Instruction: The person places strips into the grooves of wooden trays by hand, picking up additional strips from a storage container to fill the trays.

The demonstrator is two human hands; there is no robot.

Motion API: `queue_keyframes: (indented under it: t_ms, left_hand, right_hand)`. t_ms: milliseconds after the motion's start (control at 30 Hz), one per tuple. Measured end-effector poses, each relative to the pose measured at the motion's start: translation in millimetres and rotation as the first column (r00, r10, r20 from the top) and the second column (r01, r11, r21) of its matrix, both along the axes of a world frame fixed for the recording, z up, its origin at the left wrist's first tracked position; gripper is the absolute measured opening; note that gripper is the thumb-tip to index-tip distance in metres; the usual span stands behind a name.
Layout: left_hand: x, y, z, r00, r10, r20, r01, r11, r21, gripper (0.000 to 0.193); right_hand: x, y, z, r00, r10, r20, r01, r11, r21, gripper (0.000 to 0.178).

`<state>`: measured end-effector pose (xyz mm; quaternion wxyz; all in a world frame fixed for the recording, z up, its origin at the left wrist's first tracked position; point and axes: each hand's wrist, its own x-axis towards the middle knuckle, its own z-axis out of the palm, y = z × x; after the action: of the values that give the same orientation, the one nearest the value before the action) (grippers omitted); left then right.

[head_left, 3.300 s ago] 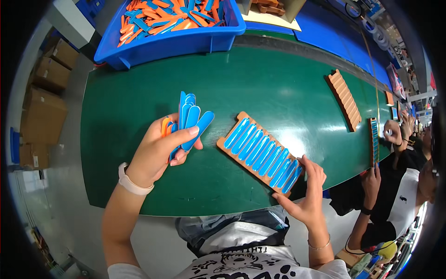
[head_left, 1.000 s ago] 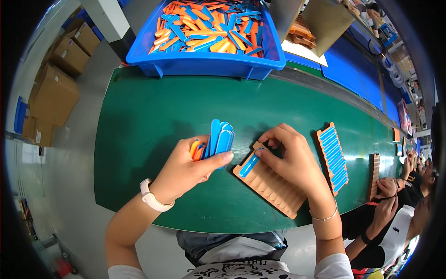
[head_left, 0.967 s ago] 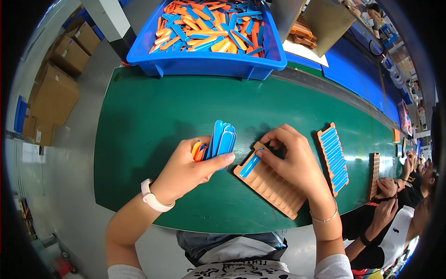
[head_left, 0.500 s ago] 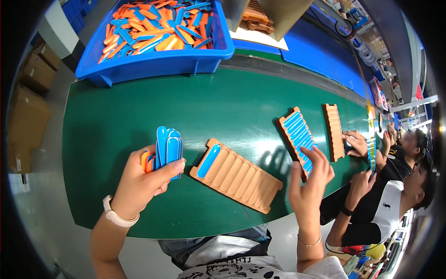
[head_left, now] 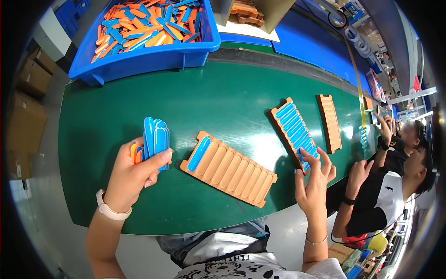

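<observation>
My left hand [head_left: 131, 168] is closed round a bunch of flat, round-ended blue pieces [head_left: 156, 139], with several orange ones [head_left: 136, 153] showing by the knuckles. Beside it, a brown tray with slots [head_left: 232, 174] lies at a slant on the green table. A single blue piece [head_left: 200, 154] fills its leftmost slot; the other slots are bare. Farther right, my right hand [head_left: 313, 186] has its fingers apart, the fingertips at the near end of a second brown tray [head_left: 274, 116]. Blue pieces [head_left: 291, 124] lie side by side in that tray's slots.
A blue bin [head_left: 139, 63] heaped with orange and blue pieces stands at the far left. A third slotted tray [head_left: 330, 123] lies to the right. Co-workers' hands [head_left: 358, 176] are beyond it. A board box [head_left: 274, 21] holding brown trays stands at the back.
The whole view has shifted slightly. A co-worker's hand has left the third tray. My right fingers have spread a little at the filled tray's near end; my left hand keeps its bunch.
</observation>
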<state>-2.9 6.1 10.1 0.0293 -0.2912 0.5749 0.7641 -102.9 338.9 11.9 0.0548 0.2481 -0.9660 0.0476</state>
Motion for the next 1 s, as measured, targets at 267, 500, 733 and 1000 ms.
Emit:
queue_keyframes:
  t_ms: [267,500,733,1000]
  left_hand:
    - [1.8,6.6,1.2,0.977,-0.212,0.004,0.212,0.977,-0.017,0.025]
    - [5.1,6.1,-3.4,0.953,-0.295,-0.073,0.287,0.953,-0.102,0.033]
    - [5.9,4.1,-1.8,0.917,-0.397,0.045,0.399,0.916,-0.050,0.039]
    - [3.4,2.2,3.4,0.943,-0.320,0.087,0.321,0.947,0.006,0.038]
  right_hand:
    - [3.1,-62.1,11.0,0.968,0.245,0.045,-0.163,0.760,-0.629,0.021]
    - [3.5,-157.0,12.2,0.619,0.573,0.537,0.065,0.644,-0.762,0.020]
    - [0.3,-161.1,13.3,0.320,0.594,0.738,0.507,0.550,-0.663,0.014]
    - [-39.6,-139.5,-0.4,0.618,0.399,0.677,0.349,0.633,-0.691,0.018]
